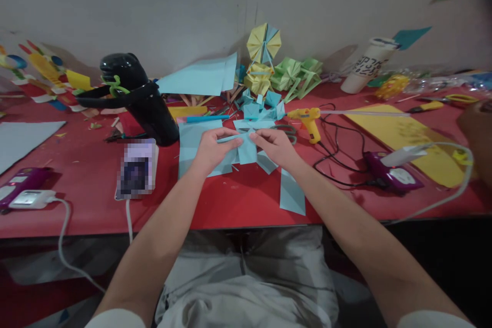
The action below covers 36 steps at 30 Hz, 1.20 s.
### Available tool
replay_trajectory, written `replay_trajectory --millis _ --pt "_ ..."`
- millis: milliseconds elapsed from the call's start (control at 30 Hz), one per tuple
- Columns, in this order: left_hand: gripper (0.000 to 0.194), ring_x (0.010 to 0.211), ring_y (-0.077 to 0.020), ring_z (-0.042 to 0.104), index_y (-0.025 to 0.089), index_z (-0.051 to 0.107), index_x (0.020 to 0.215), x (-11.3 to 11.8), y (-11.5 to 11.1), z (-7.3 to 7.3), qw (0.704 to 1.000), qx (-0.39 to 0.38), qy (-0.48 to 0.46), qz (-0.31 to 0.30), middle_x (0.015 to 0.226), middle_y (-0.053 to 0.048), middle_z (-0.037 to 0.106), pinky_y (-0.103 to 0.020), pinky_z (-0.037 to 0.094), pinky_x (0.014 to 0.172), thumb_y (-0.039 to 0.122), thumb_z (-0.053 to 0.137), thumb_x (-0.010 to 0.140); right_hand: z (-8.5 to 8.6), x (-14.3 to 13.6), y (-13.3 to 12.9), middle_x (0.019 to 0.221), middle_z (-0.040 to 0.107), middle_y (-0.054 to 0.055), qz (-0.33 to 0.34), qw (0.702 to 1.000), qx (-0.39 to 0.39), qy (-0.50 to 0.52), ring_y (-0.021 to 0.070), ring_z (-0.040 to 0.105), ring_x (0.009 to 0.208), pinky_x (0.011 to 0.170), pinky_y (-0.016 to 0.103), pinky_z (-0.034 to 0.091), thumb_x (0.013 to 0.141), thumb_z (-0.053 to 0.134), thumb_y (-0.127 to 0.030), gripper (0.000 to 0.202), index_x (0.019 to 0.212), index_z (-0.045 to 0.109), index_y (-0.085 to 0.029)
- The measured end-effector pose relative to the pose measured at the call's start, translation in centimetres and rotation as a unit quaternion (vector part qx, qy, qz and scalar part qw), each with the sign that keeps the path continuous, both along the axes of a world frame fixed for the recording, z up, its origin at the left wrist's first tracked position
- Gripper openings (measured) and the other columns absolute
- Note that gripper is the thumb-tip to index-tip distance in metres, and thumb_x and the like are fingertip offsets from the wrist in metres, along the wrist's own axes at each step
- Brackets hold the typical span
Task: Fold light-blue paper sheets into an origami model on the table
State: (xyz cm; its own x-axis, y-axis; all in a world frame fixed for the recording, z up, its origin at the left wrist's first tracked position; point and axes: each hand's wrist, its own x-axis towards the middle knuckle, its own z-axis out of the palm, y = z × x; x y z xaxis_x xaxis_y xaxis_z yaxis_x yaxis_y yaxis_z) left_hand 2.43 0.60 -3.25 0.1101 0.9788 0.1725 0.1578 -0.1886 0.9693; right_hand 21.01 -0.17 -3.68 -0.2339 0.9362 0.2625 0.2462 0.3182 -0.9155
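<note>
A red tabletop [238, 205] set against a pale wall carries a spread of paper-craft materials. At its centre, just in front of you, lies the light blue paper piece [246, 149], which both of your hands pinch along a fold. Your left hand [213, 149] presses its fingertips onto the left edge of the piece; your right hand [273, 146] closes thumb and fingers on its right edge, so both hands grip the paper and neither is free. Judged from this, the step in hand is creasing one segment of a folded form. The next move calls for keeping the edges aligned while pressure runs along the crease, since thin paper slips and skews easily.

Beneath and beside the piece lie further blue sheets [190, 144] and a loose blue strip [292, 193] near the tabletop's front edge. Just beyond your hands sits a blue folded form [258, 106], with yellow and green folded fans [284, 74] behind it by the wall. To your right rests a yellow glue gun [309, 122] with its black cable, then a yellow sheet [407, 138]. To your left stand a black appliance [140, 97] and a phone [136, 169].
</note>
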Motion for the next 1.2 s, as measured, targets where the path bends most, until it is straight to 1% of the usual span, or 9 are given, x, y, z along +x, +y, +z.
replay_trajectory --millis 100,200,367,467,533,700,867,967,1200 --pt "0.022 0.081 -0.0181 0.065 0.019 0.073 0.079 0.0 0.2 -0.4 1.000 -0.018 -0.017 -0.011 0.083 -0.003 0.072 -0.034 0.052 0.079 0.031 0.082 0.062 -0.4 0.0 0.2 0.063 0.049 -0.001 -0.002 1.000 -0.003 0.029 0.0115 0.044 0.060 0.057 0.026 0.041 0.081 0.060 -0.056 0.039 0.071 0.058 -0.019" --pt "0.023 0.079 -0.0170 0.063 0.020 0.073 0.077 0.0 0.3 -0.6 0.997 -0.057 -0.048 -0.022 0.082 -0.003 0.071 -0.033 0.052 0.074 0.030 0.083 0.059 -0.6 0.0 0.2 0.062 0.051 -0.001 -0.009 0.999 0.006 0.032 0.0114 0.046 0.059 0.056 0.025 0.040 0.082 0.061 -0.054 0.037 0.071 0.060 -0.018" --pt "0.027 0.075 -0.0159 0.062 0.018 0.071 0.073 0.2 0.0 0.0 0.986 -0.132 -0.092 -0.031 0.075 -0.002 0.067 -0.032 0.050 0.070 0.029 0.085 0.053 -0.3 0.1 0.1 0.057 0.051 -0.001 -0.026 0.998 0.050 0.004 0.0105 0.044 0.056 0.053 0.024 0.037 0.082 0.060 -0.054 0.040 0.066 0.060 -0.017" --pt "0.031 0.075 -0.0158 0.061 0.017 0.070 0.072 0.4 -0.2 0.4 0.982 -0.149 -0.112 -0.028 0.075 -0.002 0.067 -0.031 0.049 0.070 0.031 0.086 0.049 -0.1 0.1 0.0 0.053 0.049 -0.001 -0.048 0.997 0.058 -0.005 0.0097 0.042 0.052 0.051 0.025 0.034 0.083 0.060 -0.053 0.042 0.063 0.060 -0.016" --pt "0.032 0.074 -0.0153 0.061 0.017 0.069 0.072 0.4 -0.2 0.5 0.982 -0.143 -0.123 -0.018 0.074 -0.001 0.067 -0.030 0.049 0.069 0.031 0.086 0.049 -0.1 0.1 0.0 0.055 0.050 -0.001 -0.049 0.998 0.047 -0.002 0.0097 0.042 0.053 0.051 0.025 0.035 0.083 0.060 -0.054 0.041 0.066 0.062 -0.016" --pt "0.030 0.071 -0.0133 0.060 0.017 0.068 0.074 0.3 0.2 -0.1 0.985 -0.112 -0.127 0.018 0.074 -0.001 0.067 -0.028 0.048 0.069 0.030 0.084 0.052 -0.1 0.2 0.2 0.058 0.053 0.000 0.000 0.999 0.038 -0.033 0.0103 0.044 0.055 0.053 0.025 0.036 0.084 0.057 -0.054 0.041 0.068 0.059 -0.017" --pt "0.024 0.069 -0.0125 0.059 0.016 0.069 0.074 0.3 0.2 -0.4 0.996 -0.065 -0.067 -0.013 0.072 -0.001 0.068 -0.027 0.047 0.067 0.030 0.081 0.059 0.2 0.5 0.2 0.052 0.038 -0.003 -0.013 0.994 0.076 -0.084 0.0085 0.032 0.051 0.049 0.026 0.027 0.085 0.056 -0.051 0.043 0.059 0.051 -0.017" --pt "0.020 0.069 -0.0134 0.060 0.016 0.070 0.073 0.2 0.0 -0.3 0.998 -0.035 -0.034 -0.030 0.073 -0.002 0.069 -0.029 0.048 0.070 0.033 0.078 0.064 0.5 0.7 0.1 0.053 0.031 -0.004 0.002 0.992 0.079 -0.094 0.0082 0.028 0.052 0.049 0.026 0.024 0.084 0.057 -0.052 0.046 0.055 0.047 -0.017" --pt "0.015 0.067 -0.0138 0.060 0.017 0.070 0.071 0.0 0.1 -0.2 0.999 -0.007 -0.019 0.026 0.070 -0.002 0.069 -0.028 0.048 0.066 0.031 0.075 0.068 0.1 0.7 0.2 0.057 0.043 -0.002 0.006 0.998 0.035 -0.056 0.0087 0.033 0.053 0.048 0.025 0.027 0.082 0.059 -0.054 0.041 0.068 0.059 -0.016"
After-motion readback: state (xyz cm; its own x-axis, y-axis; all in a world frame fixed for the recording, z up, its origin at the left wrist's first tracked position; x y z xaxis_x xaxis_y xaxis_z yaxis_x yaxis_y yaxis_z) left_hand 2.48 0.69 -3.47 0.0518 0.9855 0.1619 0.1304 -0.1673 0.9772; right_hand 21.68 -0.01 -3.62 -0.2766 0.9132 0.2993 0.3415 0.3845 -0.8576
